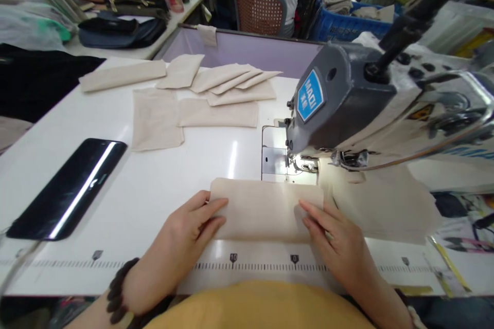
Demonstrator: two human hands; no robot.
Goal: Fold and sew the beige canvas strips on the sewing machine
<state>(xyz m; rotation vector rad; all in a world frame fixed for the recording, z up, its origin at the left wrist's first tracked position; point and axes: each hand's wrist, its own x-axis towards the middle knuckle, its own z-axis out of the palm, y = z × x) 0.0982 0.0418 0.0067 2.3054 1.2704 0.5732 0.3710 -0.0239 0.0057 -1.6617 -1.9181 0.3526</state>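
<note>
While the left hand (185,231) pinches the left end of a beige cloth (262,211), the right hand (343,241) holds its right end; each grip is narrow, thumb and fingers on the fabric. Cloth position: at the bench (193,164), just on the near side of the sewing machine (343,97). Folded pieces (231,87) lie farther back, left of the machine. Dark phone (69,190) at far left; printed ruler (262,267) along the near edge.

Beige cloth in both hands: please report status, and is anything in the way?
Left hand and right hand pinching opposite ends of beige cloth. Cloth at needle plate's near edge. Black device left, apart, not obstructing.
</note>
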